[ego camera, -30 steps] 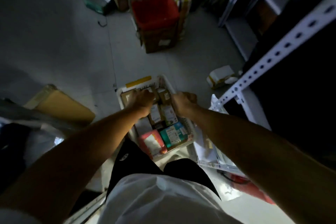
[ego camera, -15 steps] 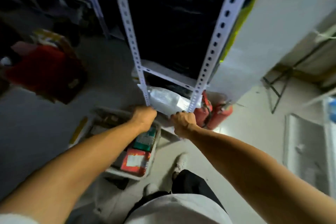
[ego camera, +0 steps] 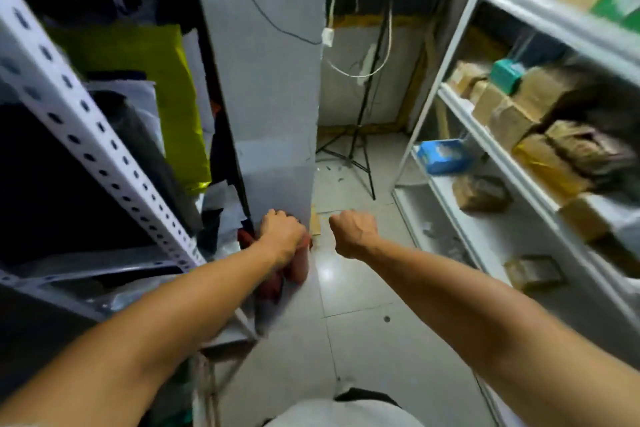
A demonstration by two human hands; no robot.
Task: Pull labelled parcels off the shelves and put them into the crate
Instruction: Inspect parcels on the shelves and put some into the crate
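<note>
Since half a second ago the view has swung right: the crate and the white bag the hands were on at the bottom of the rack are both out of shot now, and we're looking down an aisle instead.

Left hand (ego camera: 282, 236) is out in front of the grey pillar (ego camera: 270, 97), knuckles up, fingers curled under. Honestly can't tell if they're closed on anything, since the back of the hand hides them. Something red (ego camera: 294, 270) sits low just behind and below it, blurry. Right hand (ego camera: 353, 232) hangs over the floor tiles (ego camera: 363, 340) in a loose fist, fingers together and tucked in, nothing visible in it. The two hands are near each other but not touching.

Parcels: brown ones (ego camera: 512, 114) are packed along the right shelves (ego camera: 485, 128), with a teal box (ego camera: 507, 71) among them, a blue box (ego camera: 443, 156) a level lower, and two more brown parcels (ego camera: 481, 192) lower still. All well apart from the right hand. No crate in view.

On the left, a perforated rack post (ego camera: 90, 135) runs diagonally, with a yellow bag (ego camera: 156, 80) and dark stuff behind it. A tripod (ego camera: 360, 142) stands at the far end of the aisle, cables (ego camera: 356, 69) hanging on the wall above. Everything's a bit motion-blurred.
</note>
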